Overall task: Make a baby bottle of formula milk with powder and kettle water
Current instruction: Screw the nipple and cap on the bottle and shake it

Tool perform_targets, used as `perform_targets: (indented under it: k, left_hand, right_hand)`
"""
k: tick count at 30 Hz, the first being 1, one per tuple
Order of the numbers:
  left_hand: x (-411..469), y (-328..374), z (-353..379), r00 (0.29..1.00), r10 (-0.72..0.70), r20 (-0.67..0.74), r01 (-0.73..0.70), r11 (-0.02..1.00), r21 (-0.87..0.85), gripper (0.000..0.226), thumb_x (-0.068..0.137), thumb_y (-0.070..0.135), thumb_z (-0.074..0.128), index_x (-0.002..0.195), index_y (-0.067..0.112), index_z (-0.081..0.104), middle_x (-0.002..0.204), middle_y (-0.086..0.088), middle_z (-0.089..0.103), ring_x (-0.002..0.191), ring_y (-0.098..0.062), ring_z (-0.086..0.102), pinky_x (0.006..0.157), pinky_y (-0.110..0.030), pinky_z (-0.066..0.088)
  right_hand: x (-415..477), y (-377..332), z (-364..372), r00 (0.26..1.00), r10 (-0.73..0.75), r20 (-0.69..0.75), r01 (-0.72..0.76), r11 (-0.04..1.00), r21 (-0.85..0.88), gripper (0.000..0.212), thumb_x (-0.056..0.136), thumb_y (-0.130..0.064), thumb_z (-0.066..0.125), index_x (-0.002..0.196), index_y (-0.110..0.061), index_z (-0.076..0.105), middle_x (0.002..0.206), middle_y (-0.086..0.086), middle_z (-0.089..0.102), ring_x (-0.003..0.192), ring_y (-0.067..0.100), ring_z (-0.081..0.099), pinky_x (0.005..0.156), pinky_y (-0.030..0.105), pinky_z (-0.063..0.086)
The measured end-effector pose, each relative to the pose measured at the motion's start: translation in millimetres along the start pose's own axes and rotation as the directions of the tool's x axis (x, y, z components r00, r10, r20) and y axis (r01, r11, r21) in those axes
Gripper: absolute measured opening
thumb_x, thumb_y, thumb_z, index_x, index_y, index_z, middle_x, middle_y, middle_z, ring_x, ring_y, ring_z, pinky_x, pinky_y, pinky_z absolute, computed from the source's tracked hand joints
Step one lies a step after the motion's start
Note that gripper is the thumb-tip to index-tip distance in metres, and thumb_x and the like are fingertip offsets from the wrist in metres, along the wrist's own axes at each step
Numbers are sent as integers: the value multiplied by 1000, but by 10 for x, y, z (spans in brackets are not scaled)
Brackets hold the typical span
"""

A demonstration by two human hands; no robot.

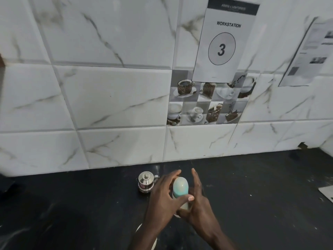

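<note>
A baby bottle [180,188] with a pale dome cap and a teal collar stands between my two hands over the black counter. My left hand [164,195] wraps it from the left, thumb across the front below the collar. My right hand [197,201] holds its lower body from the right, fingers stretched upward beside the cap. The bottle's lower part is hidden by my hands. A small steel lidded pot [146,181] stands just left of the bottle, close to the wall.
The black counter [261,186] runs to a white marble-tiled wall with a "Workstation 3" sheet [223,44]. A white round object [139,229] peeks out under my left forearm. A pale flat item [327,193] lies at the right edge.
</note>
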State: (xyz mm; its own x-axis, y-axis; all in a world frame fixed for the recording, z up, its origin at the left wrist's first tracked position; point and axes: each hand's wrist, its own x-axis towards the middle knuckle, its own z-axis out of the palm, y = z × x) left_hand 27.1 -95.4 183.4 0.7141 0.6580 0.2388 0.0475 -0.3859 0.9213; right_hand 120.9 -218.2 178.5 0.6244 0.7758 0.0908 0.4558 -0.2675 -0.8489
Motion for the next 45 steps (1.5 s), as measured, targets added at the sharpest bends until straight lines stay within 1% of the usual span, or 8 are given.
perform_targets:
  k: [9,17,23,27,32,35,39,45]
  left_hand:
    - [27,19,-97,1000,-2,0,2,995,95,62,52,44,95,110,37,73,99,22,73,94,1,71,80,-25,61]
    - [35,65,-218,962,-95,254,90,995,33,62,55,31,95,111,41,69,105,19,76,100,3,72,92,-31,60]
    - [-7,-110,-271,928,-99,359,147,983,-109,130,59,46,96,155,57,9,143,32,55,137,19,39,114,-19,32]
    - [4,-275,-320,972,-232,40,226,870,-438,100,67,59,81,151,47,30,142,15,62,142,-10,49,117,-30,38]
    - [108,-421,-435,881,-388,-272,184,809,-559,73,77,46,78,141,23,51,111,12,77,108,6,68,117,-50,41]
    - [111,-495,-427,821,-479,-311,221,768,-601,57,90,21,77,140,12,52,96,9,77,114,-12,67,114,-48,42]
    - [144,-557,-399,829,-466,-309,237,794,-560,73,74,41,81,138,14,56,111,-2,78,94,10,69,98,-32,54]
    - [10,-643,-350,826,-484,-289,320,824,-468,56,82,50,78,131,33,57,129,1,69,119,-11,64,108,-45,49]
  right_hand:
    - [4,2,-15,999,-2,-37,5,996,93,131,69,-14,91,153,-59,2,115,-17,75,97,6,75,78,24,62]
    - [-29,-18,-114,996,44,76,-52,992,117,119,66,-12,89,150,-53,16,101,-13,77,91,10,75,77,23,60]
    - [-34,-32,-95,995,-101,17,101,995,-14,112,76,-38,86,154,-60,8,133,-29,63,104,-6,69,89,18,55]
    - [-78,28,-92,987,-75,-141,75,997,-7,109,70,-28,89,144,-69,21,132,-42,53,108,-8,67,93,21,57]
    - [-90,112,-79,928,17,-373,36,990,136,101,67,-12,92,136,-63,39,109,-31,70,88,-5,73,79,9,54]
    - [-181,62,74,968,-7,-250,19,999,46,99,69,-16,90,129,-75,38,112,-41,65,88,-16,68,78,-1,46]
    - [-66,183,42,917,25,-399,24,993,119,110,60,-19,95,132,-74,32,116,-25,72,95,-5,72,86,17,58]
    - [-59,216,21,946,-3,-325,32,996,85,109,68,-13,91,141,-67,29,122,-17,68,100,2,72,87,20,59]
